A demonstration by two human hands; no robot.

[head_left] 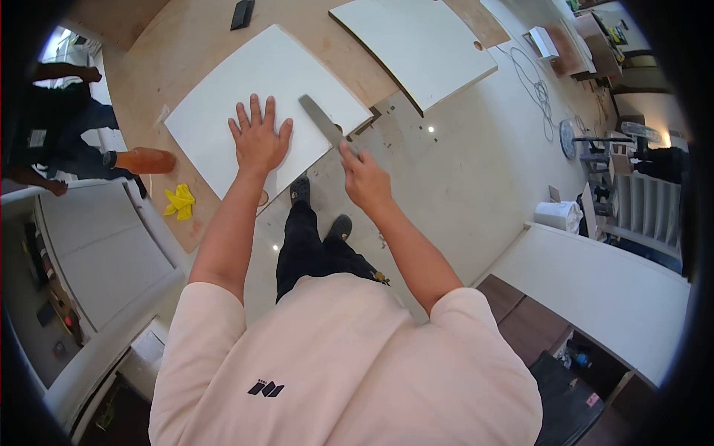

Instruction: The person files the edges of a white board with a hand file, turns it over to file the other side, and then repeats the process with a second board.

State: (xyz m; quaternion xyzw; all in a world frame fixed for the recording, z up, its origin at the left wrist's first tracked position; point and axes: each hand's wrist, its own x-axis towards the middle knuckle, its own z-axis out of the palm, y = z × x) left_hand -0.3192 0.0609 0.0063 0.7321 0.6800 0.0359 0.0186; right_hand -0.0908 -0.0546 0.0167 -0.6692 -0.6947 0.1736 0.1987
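A white panel lies on a brown worktable, one edge towards me. My left hand rests flat on it, fingers spread. In my right hand is a flat grey metal file, its blade slanting across the panel's right-hand near edge beside a round cut-out. The fingers wrap the file's near end, so its handle is hidden. Another round cut-out shows at the panel's near corner.
A second white panel lies at the back right. On the worktable are a black block, an orange bottle and a crumpled yellow cloth. Another person stands at left. A cable and a fan are at right.
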